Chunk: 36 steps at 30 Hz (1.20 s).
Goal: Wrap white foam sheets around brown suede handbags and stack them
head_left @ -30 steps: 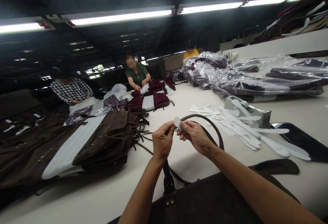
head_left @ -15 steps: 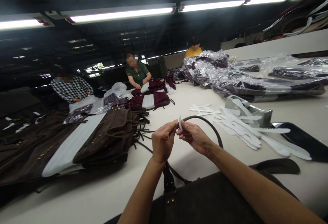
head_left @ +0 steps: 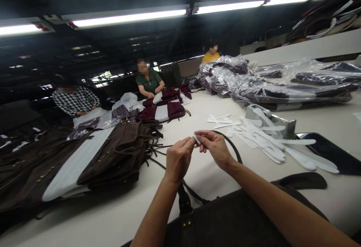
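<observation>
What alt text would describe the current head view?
Over a white table, the left hand holds the handle of a dark bag, while the right hand pinches a small white piece. White strips lie right, brown bags left.

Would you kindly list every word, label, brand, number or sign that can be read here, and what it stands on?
No text can be read anywhere in this view.
Gold-coloured fittings on the brown bags: too small and blurred to tell whether they bear lettering.
White tab in the right hand and white strips: no lettering shows.
</observation>
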Tool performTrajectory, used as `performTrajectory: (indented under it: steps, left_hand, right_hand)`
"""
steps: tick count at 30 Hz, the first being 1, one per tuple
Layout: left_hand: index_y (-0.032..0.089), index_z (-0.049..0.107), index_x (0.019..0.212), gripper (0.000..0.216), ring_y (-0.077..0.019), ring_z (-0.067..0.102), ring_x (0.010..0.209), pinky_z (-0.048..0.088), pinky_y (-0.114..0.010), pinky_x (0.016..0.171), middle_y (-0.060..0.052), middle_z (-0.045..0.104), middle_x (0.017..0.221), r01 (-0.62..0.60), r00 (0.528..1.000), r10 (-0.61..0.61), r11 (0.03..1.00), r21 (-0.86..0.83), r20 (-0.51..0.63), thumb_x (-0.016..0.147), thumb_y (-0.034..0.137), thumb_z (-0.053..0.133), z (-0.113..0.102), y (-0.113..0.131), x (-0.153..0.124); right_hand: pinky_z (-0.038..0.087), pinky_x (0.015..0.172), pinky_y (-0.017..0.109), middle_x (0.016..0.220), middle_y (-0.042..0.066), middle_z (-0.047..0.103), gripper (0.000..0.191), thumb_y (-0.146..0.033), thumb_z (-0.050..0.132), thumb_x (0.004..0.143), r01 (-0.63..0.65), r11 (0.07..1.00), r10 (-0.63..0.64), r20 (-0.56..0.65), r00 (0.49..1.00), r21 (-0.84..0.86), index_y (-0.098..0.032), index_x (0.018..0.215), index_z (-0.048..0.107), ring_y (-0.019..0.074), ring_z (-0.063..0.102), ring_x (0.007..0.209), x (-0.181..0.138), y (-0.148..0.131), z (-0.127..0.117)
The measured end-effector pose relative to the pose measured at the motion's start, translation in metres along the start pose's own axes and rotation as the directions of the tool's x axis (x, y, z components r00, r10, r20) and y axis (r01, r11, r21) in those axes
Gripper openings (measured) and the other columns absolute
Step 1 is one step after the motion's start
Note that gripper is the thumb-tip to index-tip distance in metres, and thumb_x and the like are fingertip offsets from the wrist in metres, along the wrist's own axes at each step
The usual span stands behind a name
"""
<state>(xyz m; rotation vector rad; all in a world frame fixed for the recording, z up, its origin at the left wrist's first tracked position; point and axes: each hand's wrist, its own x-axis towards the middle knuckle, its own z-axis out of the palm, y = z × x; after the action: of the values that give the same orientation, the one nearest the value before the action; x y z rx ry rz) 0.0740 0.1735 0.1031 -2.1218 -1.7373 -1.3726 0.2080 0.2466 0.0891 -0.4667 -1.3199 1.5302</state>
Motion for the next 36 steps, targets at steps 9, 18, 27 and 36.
performTrajectory:
  steps: [9, 18, 27, 36]
  left_hand:
    - [0.028, 0.071, 0.110, 0.025, -0.0230, 0.065, 0.090, 0.044, -0.029, 0.081, -0.007, 0.073, 0.104, 0.024, 0.996, -0.019, 0.998, 0.055, -0.082, 0.092, 0.029, 0.055, 0.003, -0.003, -0.001]
    - [0.021, 0.067, 0.113, 0.025, -0.0176, 0.068, 0.082, 0.046, -0.025, 0.072, -0.006, 0.074, 0.098, -0.081, 0.991, 0.106, 0.958, 0.277, -0.077, 0.096, 0.026, 0.050, 0.002, -0.001, -0.001]
    - [0.022, 0.065, 0.101, 0.018, -0.0142, 0.067, 0.072, 0.039, -0.025, 0.062, 0.001, 0.073, 0.085, -0.040, 0.998, 0.061, 0.888, 0.457, -0.032, 0.097, 0.024, 0.048, 0.000, 0.003, -0.002]
    - [0.021, 0.062, 0.088, 0.019, -0.0150, 0.063, 0.066, 0.031, -0.029, 0.058, 0.002, 0.069, 0.075, -0.043, 0.999, 0.020, 0.833, 0.552, 0.048, 0.097, 0.024, 0.045, -0.001, 0.012, -0.002]
  right_hand:
    - [0.053, 0.061, 0.030, 0.076, 0.000, 0.064, 0.040, -0.037, 0.076, 0.074, 0.115, 0.987, -0.109, 0.057, 0.992, -0.116, -0.019, 0.109, 0.071, 0.0131, 0.060, 0.061, -0.003, 0.004, 0.004]
    - [0.056, 0.065, 0.031, 0.081, 0.003, 0.068, 0.038, -0.040, 0.066, 0.083, 0.161, 0.967, -0.150, 0.067, 0.986, -0.196, -0.016, 0.112, 0.070, 0.0137, 0.062, 0.065, -0.003, 0.009, 0.000]
    - [0.054, 0.062, 0.026, 0.098, 0.005, 0.061, 0.031, -0.036, 0.053, 0.094, 0.337, 0.852, -0.314, 0.126, 0.941, -0.399, -0.022, 0.117, 0.069, 0.0099, 0.059, 0.067, -0.002, 0.016, -0.005]
    - [0.054, 0.078, 0.028, 0.091, 0.006, 0.063, 0.035, -0.013, 0.048, 0.094, 0.621, 0.432, -0.651, 0.251, 0.717, -0.654, -0.019, 0.124, 0.064, 0.0143, 0.062, 0.082, -0.006, 0.018, -0.001]
